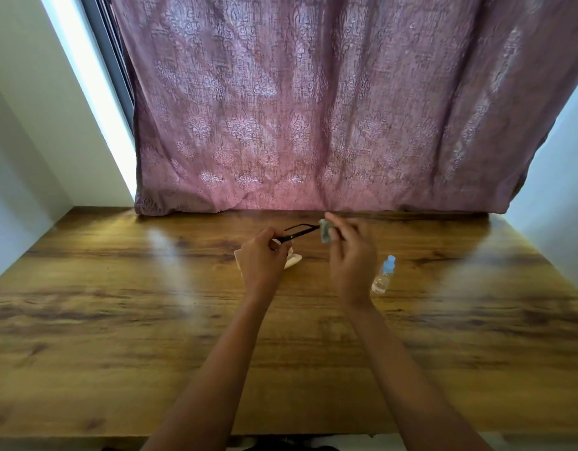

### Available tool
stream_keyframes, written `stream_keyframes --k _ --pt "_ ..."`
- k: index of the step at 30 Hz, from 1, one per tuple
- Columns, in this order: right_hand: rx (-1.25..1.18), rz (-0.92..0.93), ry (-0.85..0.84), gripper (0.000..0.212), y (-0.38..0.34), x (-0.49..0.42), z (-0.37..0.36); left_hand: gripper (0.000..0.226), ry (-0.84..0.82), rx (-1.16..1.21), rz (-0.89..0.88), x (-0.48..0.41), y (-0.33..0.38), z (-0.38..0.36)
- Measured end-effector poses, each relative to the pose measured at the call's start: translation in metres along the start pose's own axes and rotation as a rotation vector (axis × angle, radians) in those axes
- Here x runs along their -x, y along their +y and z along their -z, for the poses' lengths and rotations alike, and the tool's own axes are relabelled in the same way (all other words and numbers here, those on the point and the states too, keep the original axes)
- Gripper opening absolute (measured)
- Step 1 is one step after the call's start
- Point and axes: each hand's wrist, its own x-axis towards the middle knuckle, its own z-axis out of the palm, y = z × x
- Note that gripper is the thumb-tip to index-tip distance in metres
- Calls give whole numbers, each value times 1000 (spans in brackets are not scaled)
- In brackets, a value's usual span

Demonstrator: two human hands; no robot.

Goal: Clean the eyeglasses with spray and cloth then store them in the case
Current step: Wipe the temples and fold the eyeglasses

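Observation:
Black-framed eyeglasses (297, 231) hang above the wooden table (118, 320), held at their near end by my left hand (263, 258). My right hand (351, 255) pinches a small pale green cloth (325, 232) against the far end of the glasses. A white case (292, 260) lies on the table under my left hand, mostly hidden by it. To the right of my right hand lies a small clear spray bottle (383, 275) with a blue cap.
A mauve patterned curtain (330, 109) hangs along the table's far edge. White walls close in on the left and right. The table's near edge runs along the bottom of the view.

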Motion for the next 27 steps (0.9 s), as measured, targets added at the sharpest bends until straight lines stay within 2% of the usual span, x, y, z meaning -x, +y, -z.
stream_keyframes --k 2,4,6,10,15,20,24,27 --pt "57 79 -192 28 -7 -2 -12 9 -4 -30 -65 1 0 5" --pt "124 80 -385 33 -10 1 -21 12 7 -62 -99 2 0 11" --pt "154 62 -484 35 -10 5 -23 16 8 -101 -106 1 -4 17" --pt "159 -10 -430 25 -7 7 -18 10 -23 -117 -104 5 -15 22" --pt "211 -58 -422 24 1 17 -12 12 -82 -121 -121 9 -17 28" --pt "258 -202 -382 25 19 12 2 14 -101 -117 -139 7 -22 38" --pt "220 -156 -414 28 -8 10 -9 12 -87 -95 -163 7 -22 38" --pt "168 -95 -498 17 -27 16 -23 14 -94 -120 -175 6 -21 39"
